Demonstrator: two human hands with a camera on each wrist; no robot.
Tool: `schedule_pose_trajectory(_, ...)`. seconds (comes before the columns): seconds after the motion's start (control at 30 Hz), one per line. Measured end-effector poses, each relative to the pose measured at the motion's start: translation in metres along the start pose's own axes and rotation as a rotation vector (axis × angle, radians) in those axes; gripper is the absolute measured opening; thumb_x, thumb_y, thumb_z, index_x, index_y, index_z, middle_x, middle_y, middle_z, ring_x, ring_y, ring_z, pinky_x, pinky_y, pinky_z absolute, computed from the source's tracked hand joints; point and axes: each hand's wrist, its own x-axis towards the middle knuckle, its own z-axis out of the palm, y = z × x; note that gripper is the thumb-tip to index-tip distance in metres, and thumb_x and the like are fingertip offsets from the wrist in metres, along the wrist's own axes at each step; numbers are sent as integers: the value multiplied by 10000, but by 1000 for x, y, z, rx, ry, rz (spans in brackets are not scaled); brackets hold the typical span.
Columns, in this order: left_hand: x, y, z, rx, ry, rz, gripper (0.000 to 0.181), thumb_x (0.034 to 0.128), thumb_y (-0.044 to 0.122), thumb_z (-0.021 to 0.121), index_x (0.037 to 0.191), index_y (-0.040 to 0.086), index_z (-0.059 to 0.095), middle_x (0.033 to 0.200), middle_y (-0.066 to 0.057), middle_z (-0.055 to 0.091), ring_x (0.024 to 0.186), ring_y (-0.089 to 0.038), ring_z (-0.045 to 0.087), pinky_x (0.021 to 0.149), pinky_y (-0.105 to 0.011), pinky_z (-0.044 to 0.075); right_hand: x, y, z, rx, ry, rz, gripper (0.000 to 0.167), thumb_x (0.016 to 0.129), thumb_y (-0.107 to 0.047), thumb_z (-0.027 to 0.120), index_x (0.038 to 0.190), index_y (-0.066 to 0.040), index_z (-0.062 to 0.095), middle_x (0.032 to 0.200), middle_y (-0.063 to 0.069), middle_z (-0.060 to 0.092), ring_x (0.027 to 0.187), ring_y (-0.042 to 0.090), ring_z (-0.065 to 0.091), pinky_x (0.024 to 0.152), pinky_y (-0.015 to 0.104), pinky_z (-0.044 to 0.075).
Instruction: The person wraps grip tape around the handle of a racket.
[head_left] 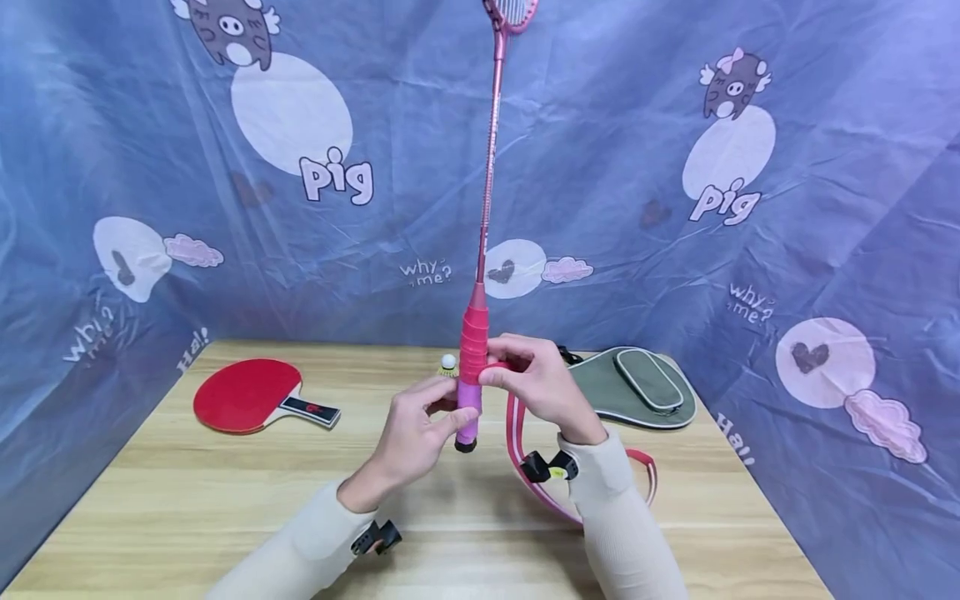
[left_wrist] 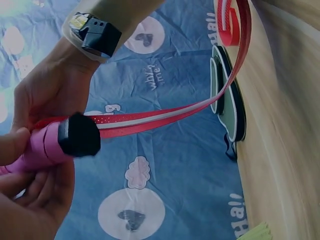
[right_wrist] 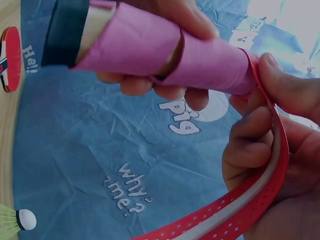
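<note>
1. Forearms (head_left: 630, 525) in pale sleeves reach forward, your hands raised over the table (head_left: 165, 517), the left lower than the right.
2. Your left hand (head_left: 414, 435) grips the purple handle (head_left: 468, 397) of the racket (head_left: 490, 167), which stands nearly upright between your hands, head up.
3. Your right hand (head_left: 543, 379) pinches red tape (head_left: 513, 427) at the handle, where red wrap (head_left: 473, 333) meets purple.
4. You can read "pig", "why me?" and "Ha!!" on the blue backdrop (head_left: 420, 125).

Matt perforated grip tape (left_wrist: 155, 118), wood-grained tabletop (head_left: 187, 500)
</note>
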Motion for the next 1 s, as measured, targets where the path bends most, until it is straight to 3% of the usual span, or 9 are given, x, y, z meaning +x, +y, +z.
schedule_pose_trajectory(0.23,4,4,-3,-154,-175,-33,254,969,49,655,1213,-20,678,1065,-164,694,963,-120,664,859,-275,600,0,0,-8,116,-36,14,337,877,-104,782,1131,103,703,941,-109,724,761,28,633,660,183,529)
schedule_pose_trajectory(0.53,6,7,-4,-269,-263,-39,261,999,29,587,1242,-58,632,1106,-228,660,987,-67,631,869,-260,581,1,2,-13,187,-79,-15,406,864,-162,800,1112,138,684,996,-102,739,816,38,660,719,194,564)
schedule_pose_trajectory(0.73,5,5,-5,-331,-320,-49,228,1021,45,547,1199,-82,611,1082,-265,639,984,-71,620,893,-263,568,0,8,-13,236,-118,21,318,871,-253,801,1077,-17,749,998,-92,750,828,44,658,735,203,558)
schedule_pose_trajectory(0.8,5,5,-5,-332,-326,-77,234,1027,51,536,1211,-79,600,1120,-260,621,1011,-77,621,914,-260,564,0,9,-12,235,-118,25,286,880,-230,793,1075,-24,754,1005,-83,748,830,52,658,733,209,561)
schedule_pose_trajectory(0.9,2,5,-3,-243,-290,-99,268,1020,89,561,1261,-20,603,1175,-193,602,1041,-95,606,927,-261,551,0,9,-9,181,-81,7,288,888,-167,783,1084,40,742,967,-68,731,788,49,627,687,197,540)
schedule_pose_trajectory(1.0,-1,5,2,-81,-176,-122,321,973,175,671,1274,76,627,1142,-84,606,978,-114,614,861,-264,562,-1,9,-5,63,-18,-21,246,885,-91,773,1075,62,739,903,-33,694,713,44,556,603,180,475)
